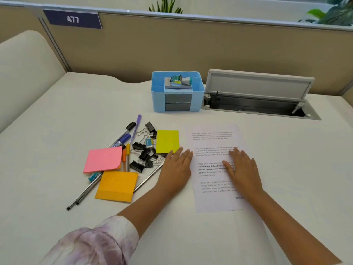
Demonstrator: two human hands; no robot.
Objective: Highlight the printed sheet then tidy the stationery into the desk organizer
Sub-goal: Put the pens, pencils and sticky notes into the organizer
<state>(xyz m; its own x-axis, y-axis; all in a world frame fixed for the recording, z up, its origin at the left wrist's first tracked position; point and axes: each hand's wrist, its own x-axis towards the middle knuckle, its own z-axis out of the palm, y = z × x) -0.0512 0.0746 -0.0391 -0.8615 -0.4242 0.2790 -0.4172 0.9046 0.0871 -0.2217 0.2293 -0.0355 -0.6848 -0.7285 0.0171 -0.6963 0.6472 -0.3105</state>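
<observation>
A printed sheet [212, 142] lies flat on the white desk. My right hand [243, 170] rests palm down on its right half, covering some text. My left hand [176, 169] lies flat on the desk at the sheet's left edge, fingers apart, holding nothing. Left of it is a heap of stationery: black binder clips [143, 152], a yellow sticky pad [167, 141], a pink pad [104, 159], an orange pad [116, 186], markers [124, 136] and thin pens [84, 196]. The blue desk organizer [198, 96] stands behind, with erasers in its top tray.
An open cable hatch [256, 106] with a raised lid sits right of the organizer. A beige partition [191, 44] with a "477" label runs along the desk's back. A cream chair back [24, 69] is at the far left.
</observation>
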